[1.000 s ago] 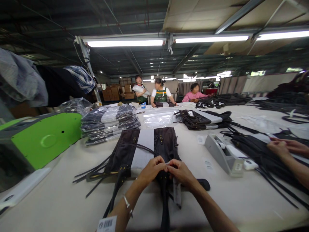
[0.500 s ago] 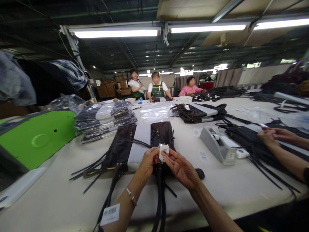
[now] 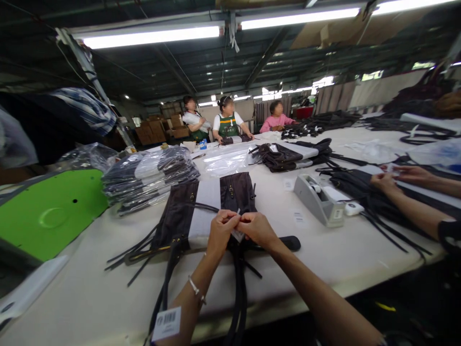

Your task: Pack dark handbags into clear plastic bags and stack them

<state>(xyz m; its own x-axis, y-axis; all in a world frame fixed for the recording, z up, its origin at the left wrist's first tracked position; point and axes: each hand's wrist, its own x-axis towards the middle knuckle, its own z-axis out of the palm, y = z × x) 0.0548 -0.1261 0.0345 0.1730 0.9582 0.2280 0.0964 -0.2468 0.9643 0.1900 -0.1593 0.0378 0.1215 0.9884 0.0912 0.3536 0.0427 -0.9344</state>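
Both hands meet over the near edge of a dark bag [image 3: 178, 206] with a pale paper band [image 3: 204, 206] around it. My left hand [image 3: 219, 234] pinches a small white tag [image 3: 237, 235] in clear plastic. The fingertips of my right hand [image 3: 259, 229] are closed on the same tag from the other side, covering most of it. Beneath the hands, the bag's long dark straps [image 3: 237, 288] run down over the table's front edge. A barcode label [image 3: 166, 323] lies across my left forearm, below a bracelet.
A grey tape dispenser [image 3: 319, 202] and label stickers [image 3: 298, 218] sit to the right. Plastic-wrapped bags [image 3: 151, 175] are stacked left, by a green panel [image 3: 54, 211]. More bags [image 3: 288, 156] lie behind. A co-worker's hands [image 3: 391, 180] work at right; several people are across the table [image 3: 288, 298].
My right hand's fingers have gone from spread beside the tag to pinching it, and the tag has turned and is mostly covered. The view has shifted slightly.
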